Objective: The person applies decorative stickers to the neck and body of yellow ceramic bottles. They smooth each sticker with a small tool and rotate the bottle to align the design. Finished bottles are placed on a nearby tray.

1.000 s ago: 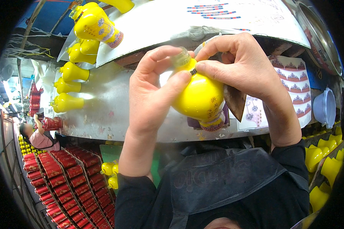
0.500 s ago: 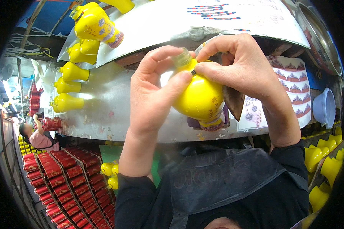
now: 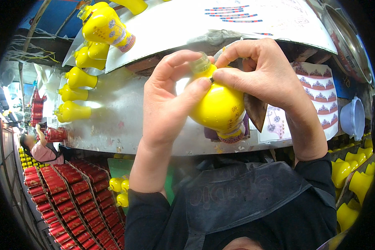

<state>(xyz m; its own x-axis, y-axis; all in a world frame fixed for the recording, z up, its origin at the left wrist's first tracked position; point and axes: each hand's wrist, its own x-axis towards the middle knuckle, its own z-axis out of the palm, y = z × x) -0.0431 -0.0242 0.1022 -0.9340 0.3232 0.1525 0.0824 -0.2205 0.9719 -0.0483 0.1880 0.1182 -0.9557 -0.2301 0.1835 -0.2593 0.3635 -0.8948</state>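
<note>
Yellow bottle (image 3: 218,108): one is in hand, in the middle of the frame, tilted with its neck toward the upper left and its foot toward the lower right. It is glossy and round-bodied, with a see-through neck, a narrow dark band (image 3: 211,80) below that, dark marks on its side and a reddish patterned foot.

Two hands hold it. The left hand (image 3: 164,98) grips the neck, fingers curled round the see-through part and thumb pressed near the band. The right hand (image 3: 262,75) is closed at the neck from the other side, thumb tip by the band and index finger bent. Both forearms rise from black sleeves, low in the frame.

Just beside the right hand is one dark brown pointed piece (image 3: 256,112); to its right, printed paper (image 3: 321,109) with rows of motifs. Three plain bottles (image 3: 77,78) stand in a column at left on the grey table (image 3: 112,131). Upper left, one decorated bottle (image 3: 106,27) lies over the white board (image 3: 175,21), which bears about five thin strips (image 3: 239,16) in a cluster. At far right is one pale blue basin (image 3: 353,118). Lower left are red cylinders (image 3: 73,204), too many to count; beyond them, one co-worker (image 3: 49,151) in pink.
</note>
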